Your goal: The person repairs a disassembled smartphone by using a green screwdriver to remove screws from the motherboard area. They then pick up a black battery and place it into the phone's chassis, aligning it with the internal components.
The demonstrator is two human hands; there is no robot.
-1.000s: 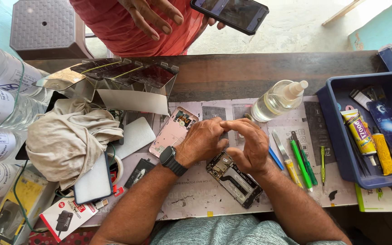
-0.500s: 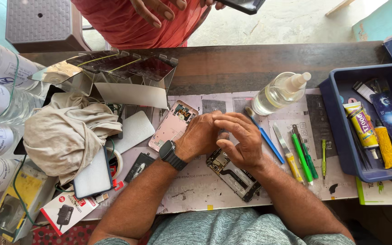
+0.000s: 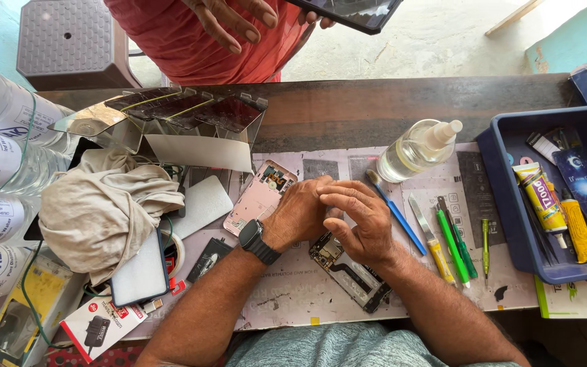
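Landmark: an opened phone body (image 3: 351, 270), its insides exposed, is laid slantwise on the printed work mat (image 3: 293, 299) near the front edge of the table.
Left hand (image 3: 298, 214): it is held just beyond the upper end of the phone body, with a dark watch (image 3: 258, 241) on its wrist; the fingers are curled in toward the other hand. Whether anything is pinched in them cannot be told.
Right hand (image 3: 361, 221): it is placed over the upper end of the phone body, fingers stretched flat and laid across the left hand's fingertips; nothing is seen gripped in it.
Left of the phone body: a white phone (image 3: 140, 272) is seen face down under a crumpled cloth (image 3: 100, 204).
Right of the phone body: a blue brush (image 3: 394, 211), a yellow-handled blade (image 3: 431, 238) and green tools (image 3: 453, 245) are lined up on the mat; farther right a blue tray (image 3: 504, 204) is filled with glue tubes.
Beyond the phone body: a pink back cover (image 3: 261, 196) is laid just behind the left hand, and a clear squeeze bottle (image 3: 416, 149) is lying behind the right hand.
Farthest: another person's hand (image 3: 229, 19) and a dark phone (image 3: 351, 10) are seen past the table's far edge.
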